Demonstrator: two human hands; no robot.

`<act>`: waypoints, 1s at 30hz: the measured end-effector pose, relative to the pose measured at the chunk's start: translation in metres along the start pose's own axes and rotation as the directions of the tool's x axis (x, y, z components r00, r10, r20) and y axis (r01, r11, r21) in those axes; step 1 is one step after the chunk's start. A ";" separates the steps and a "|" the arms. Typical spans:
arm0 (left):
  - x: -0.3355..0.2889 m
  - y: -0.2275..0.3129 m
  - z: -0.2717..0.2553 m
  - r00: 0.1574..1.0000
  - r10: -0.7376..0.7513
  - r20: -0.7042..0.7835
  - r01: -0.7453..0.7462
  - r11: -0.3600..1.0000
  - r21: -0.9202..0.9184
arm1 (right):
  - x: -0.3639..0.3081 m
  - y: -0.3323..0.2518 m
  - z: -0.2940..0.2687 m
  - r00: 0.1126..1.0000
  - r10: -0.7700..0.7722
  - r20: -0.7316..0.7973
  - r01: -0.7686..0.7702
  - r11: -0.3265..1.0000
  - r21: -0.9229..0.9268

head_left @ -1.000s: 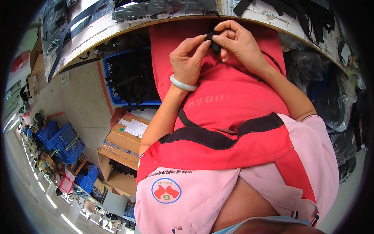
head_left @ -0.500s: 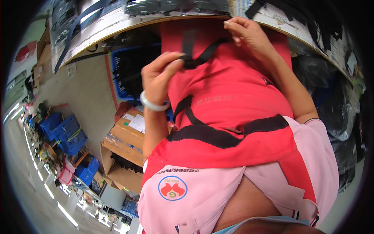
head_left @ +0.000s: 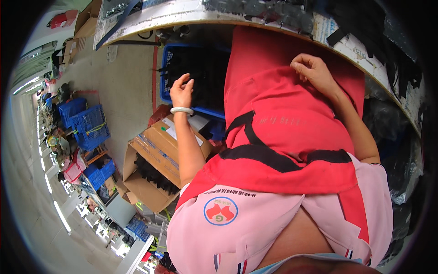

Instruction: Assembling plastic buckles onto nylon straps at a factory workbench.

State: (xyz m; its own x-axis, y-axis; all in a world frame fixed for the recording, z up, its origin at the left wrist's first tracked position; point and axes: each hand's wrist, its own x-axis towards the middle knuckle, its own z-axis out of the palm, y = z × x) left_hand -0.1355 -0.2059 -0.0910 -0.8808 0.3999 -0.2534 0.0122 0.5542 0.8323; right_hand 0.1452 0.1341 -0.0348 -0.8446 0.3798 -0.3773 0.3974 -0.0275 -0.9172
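Observation:
My left hand (head_left: 181,93), with a pale bangle at its wrist, is out to the left beside a blue plastic crate (head_left: 166,61). Its fingers are apart and nothing shows between them. Dark black items (head_left: 200,64) fill the crate, their kind hard to make out. Over the lap of my red apron (head_left: 292,98), my right hand (head_left: 314,73) hovers with loosely bent fingers and no visible object. The black strap that I held earlier cannot be seen in either hand.
A white-topped worktable (head_left: 283,25) edges the far side, with black straps (head_left: 337,36) and plastic-wrapped items on it. An open cardboard box (head_left: 166,148) holding black pieces stands at the left. Dark plastic bags (head_left: 397,160) lie at the right; blue crates (head_left: 89,128) stand further left.
The black strap has left my left hand, which has swung left to the blue crate. My right hand has drawn back from the table edge toward my lap. The view has shifted left.

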 end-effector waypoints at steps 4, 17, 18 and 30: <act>0.009 0.089 0.066 0.980 0.145 0.134 -0.089 0.932 -0.352 | -0.003 0.008 0.000 0.997 0.083 0.004 -0.083 0.996 0.008; 0.090 0.283 0.185 0.783 0.513 0.352 -0.612 0.531 0.587 | 0.012 0.030 -0.014 0.997 0.048 0.067 -0.053 0.996 0.075; 0.093 0.284 0.191 0.783 0.510 0.356 -0.619 0.584 0.525 | 0.013 0.030 -0.017 0.997 0.049 0.060 -0.054 0.995 0.085; 0.128 0.292 0.173 0.872 0.190 0.451 0.074 0.860 -0.505 | 0.019 0.032 -0.018 0.997 0.032 0.065 -0.034 0.999 0.022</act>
State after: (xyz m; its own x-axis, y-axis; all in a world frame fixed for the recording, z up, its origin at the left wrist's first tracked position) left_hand -0.1630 0.1336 0.0347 -0.5528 0.7829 -0.2853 -0.2933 0.1376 0.9461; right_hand 0.1487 0.1572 -0.0693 -0.8530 0.3176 -0.4141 0.4174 -0.0608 -0.9067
